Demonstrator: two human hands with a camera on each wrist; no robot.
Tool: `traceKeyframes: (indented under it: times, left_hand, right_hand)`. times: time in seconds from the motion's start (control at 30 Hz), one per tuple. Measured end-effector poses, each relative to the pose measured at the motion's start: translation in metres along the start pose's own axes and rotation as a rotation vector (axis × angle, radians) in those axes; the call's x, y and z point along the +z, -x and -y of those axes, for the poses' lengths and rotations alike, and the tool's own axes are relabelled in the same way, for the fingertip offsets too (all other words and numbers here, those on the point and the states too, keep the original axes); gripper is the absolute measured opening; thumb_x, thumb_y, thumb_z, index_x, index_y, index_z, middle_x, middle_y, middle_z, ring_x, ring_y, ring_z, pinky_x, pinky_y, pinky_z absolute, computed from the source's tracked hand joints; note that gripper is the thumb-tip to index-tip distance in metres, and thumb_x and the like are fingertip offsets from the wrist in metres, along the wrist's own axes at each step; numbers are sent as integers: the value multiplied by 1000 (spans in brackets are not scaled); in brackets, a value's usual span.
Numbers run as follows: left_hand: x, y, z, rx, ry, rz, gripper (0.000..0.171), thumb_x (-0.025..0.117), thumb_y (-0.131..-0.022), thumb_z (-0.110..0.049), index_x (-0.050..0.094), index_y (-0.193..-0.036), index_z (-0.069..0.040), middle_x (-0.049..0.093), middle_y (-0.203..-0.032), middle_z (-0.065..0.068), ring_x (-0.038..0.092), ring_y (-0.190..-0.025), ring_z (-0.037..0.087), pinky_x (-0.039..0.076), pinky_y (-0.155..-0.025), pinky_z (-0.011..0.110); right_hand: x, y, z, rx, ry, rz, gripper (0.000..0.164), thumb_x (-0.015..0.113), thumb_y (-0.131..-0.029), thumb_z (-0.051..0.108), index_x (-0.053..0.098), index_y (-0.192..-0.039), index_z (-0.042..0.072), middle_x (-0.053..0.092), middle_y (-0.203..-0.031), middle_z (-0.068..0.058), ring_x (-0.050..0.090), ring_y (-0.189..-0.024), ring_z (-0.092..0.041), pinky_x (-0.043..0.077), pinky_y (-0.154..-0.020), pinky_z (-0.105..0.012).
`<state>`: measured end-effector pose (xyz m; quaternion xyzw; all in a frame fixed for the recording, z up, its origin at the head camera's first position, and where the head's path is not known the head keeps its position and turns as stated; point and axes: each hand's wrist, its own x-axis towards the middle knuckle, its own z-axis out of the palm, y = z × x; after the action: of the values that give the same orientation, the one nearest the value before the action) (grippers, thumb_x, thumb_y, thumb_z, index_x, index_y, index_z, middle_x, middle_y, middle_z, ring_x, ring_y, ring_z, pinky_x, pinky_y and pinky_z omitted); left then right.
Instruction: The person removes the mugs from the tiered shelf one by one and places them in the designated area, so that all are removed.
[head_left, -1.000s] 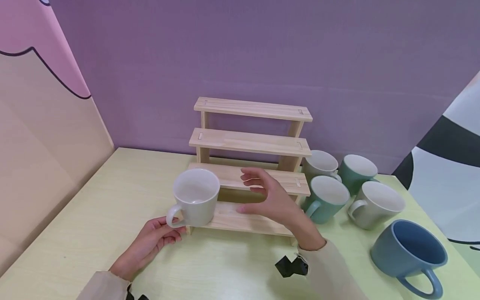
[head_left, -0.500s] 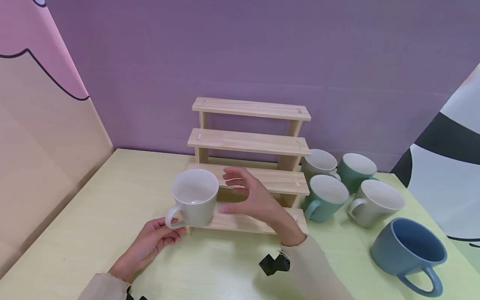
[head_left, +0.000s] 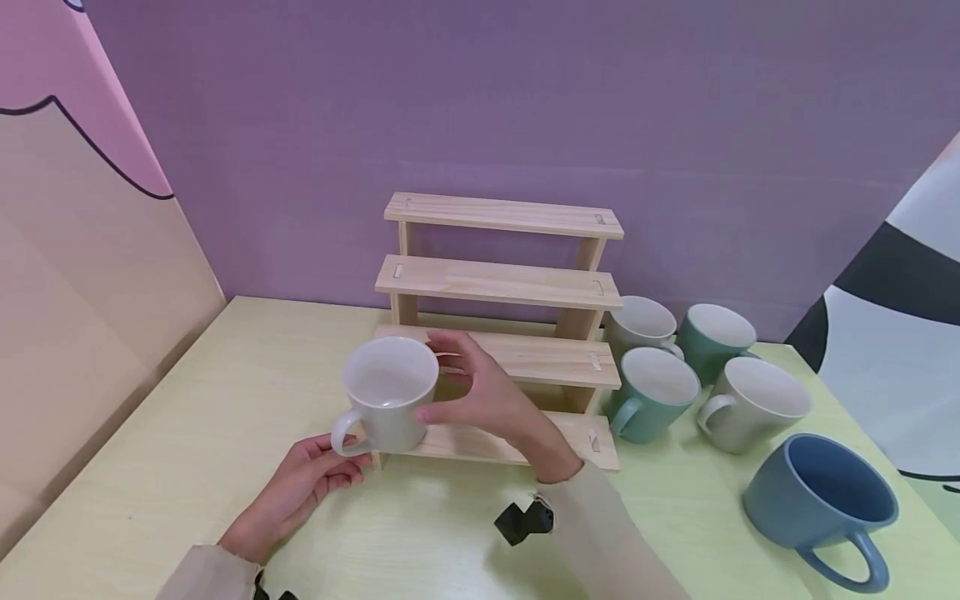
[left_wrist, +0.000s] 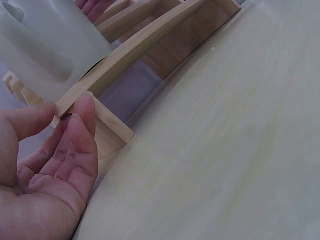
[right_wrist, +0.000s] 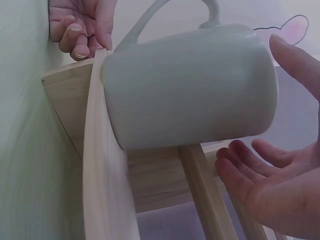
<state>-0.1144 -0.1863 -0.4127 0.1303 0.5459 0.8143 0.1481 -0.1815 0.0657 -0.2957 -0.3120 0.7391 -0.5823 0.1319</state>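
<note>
A pale grey-white mug [head_left: 390, 400] stands upright on the left end of the lowest step of a wooden tiered shelf [head_left: 502, 279], its handle turned toward the front left. My left hand [head_left: 300, 487] pinches the left end of that lowest board between thumb and fingertips, just below the handle; the left wrist view shows the thumb [left_wrist: 35, 120] at the board's corner. On the mug's right side my right hand [head_left: 487, 396] curves with thumb and fingers spread. Small gaps between these fingers [right_wrist: 245, 170] and the mug [right_wrist: 190, 87] show in the right wrist view.
Right of the shelf stand two green mugs [head_left: 652, 396] [head_left: 712, 342], two whitish mugs [head_left: 637, 325] [head_left: 753, 408] and a larger blue mug [head_left: 817, 492]. A purple backdrop [head_left: 502, 100] rises close behind the shelf. The pale tabletop [head_left: 187, 400] extends to the left.
My right hand has moved left, from over the middle of the lower steps to beside the whitish mug. The left hand and that mug stay in place.
</note>
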Motion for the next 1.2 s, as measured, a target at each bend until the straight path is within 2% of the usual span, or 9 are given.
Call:
traceKeyframes:
  times: [0.13,0.33,0.6,0.9,1.2]
  left_hand:
    - [0,0,0,3,-3,2,28,44,-101,-5,69,-101,-18,72,-95,-6,65,-81,4,53,-73,16]
    - [0,-1,0,2,-8,14,28,43,-101,-6,68,-102,-18,72,-95,-6,65,-81,4,53,-74,16]
    - [0,-1,0,5,-9,28,29,42,-101,-6,68,-103,-18,72,-96,-7,65,-82,4,52,-74,16]
    - [0,1,0,7,1,25,28,42,-101,-6,68,-103,-18,72,-96,-7,65,-82,3,52,-73,16]
    - [0,1,0,6,-2,26,29,42,-101,-6,68,-103,-18,72,-95,-7,65,-81,3,52,-73,15]
  right_hand:
    - [4,-4,-2,-1,-29,16,84,81,-72,7,35,-142,8,43,-141,-12,45,-126,-30,36,-107,-52]
    - [10,-7,-2,8,-24,7,82,81,-71,3,37,-141,12,46,-138,-7,47,-122,-25,40,-103,-42]
    - [17,-12,-7,38,-63,2,85,81,-70,2,36,-141,15,47,-136,-6,47,-120,-21,42,-100,-39]
    - [25,-16,-3,45,-58,16,91,81,-69,0,32,-144,17,50,-135,-9,50,-119,-22,44,-98,-39]
    - [26,-16,-2,40,-46,-2,90,82,-68,-2,34,-143,16,51,-133,-9,51,-118,-22,45,-97,-39]
